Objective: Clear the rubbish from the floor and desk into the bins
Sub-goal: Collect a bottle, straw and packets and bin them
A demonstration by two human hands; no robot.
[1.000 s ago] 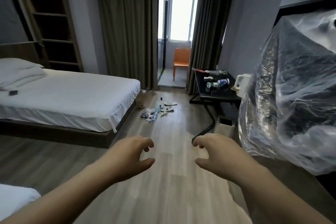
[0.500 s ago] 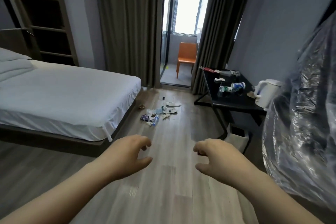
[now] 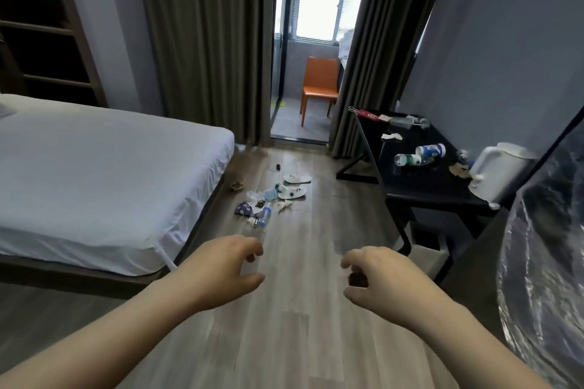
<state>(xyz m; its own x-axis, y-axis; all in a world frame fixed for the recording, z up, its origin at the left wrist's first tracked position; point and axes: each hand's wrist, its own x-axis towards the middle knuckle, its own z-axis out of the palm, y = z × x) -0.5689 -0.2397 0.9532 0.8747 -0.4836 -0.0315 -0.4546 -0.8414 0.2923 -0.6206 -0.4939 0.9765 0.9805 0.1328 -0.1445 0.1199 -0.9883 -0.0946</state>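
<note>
Our left hand (image 3: 221, 268) and right hand (image 3: 376, 278) hover empty, fingers loosely curled, well short of the floor rubbish (image 3: 268, 202). We count two slippers (image 3: 295, 186) there and two bottles (image 3: 420, 155) on the desk (image 3: 423, 186).

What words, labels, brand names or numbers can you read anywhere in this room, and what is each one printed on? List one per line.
None can be read.
Bottles on the desk: labels show, too blurred to read.
Red item at the desk's far end: a pale round mark, not legible.
Bottle in the floor rubbish: label too small to read.
White kettle: no marking visible.
</note>
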